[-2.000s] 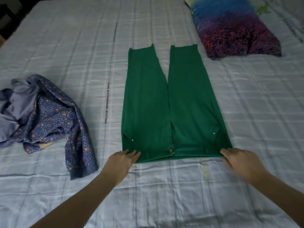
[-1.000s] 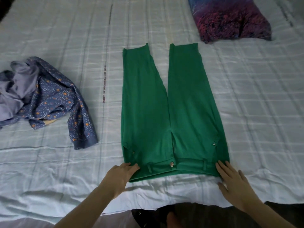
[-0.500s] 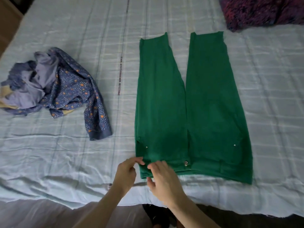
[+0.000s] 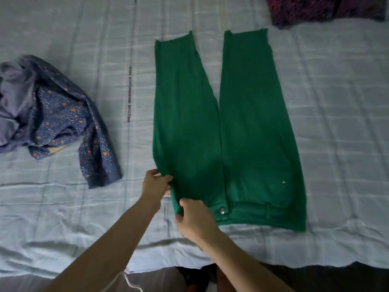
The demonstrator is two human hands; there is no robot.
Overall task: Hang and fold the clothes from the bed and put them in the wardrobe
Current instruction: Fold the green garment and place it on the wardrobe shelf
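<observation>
On the bed (image 4: pixel 336 102), I see a blue patterned garment (image 4: pixel 63 123) far left; my left hand (image 4: pixel 154 183) and right hand (image 4: pixel 195 220) both pinch the near-left waist corner of the flat green trousers (image 4: pixel 252 133).

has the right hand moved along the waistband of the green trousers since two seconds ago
Yes. The right hand has crossed from the waistband's right corner to its left corner on the green trousers, past the metal button, and now grips there beside the left hand.
</observation>
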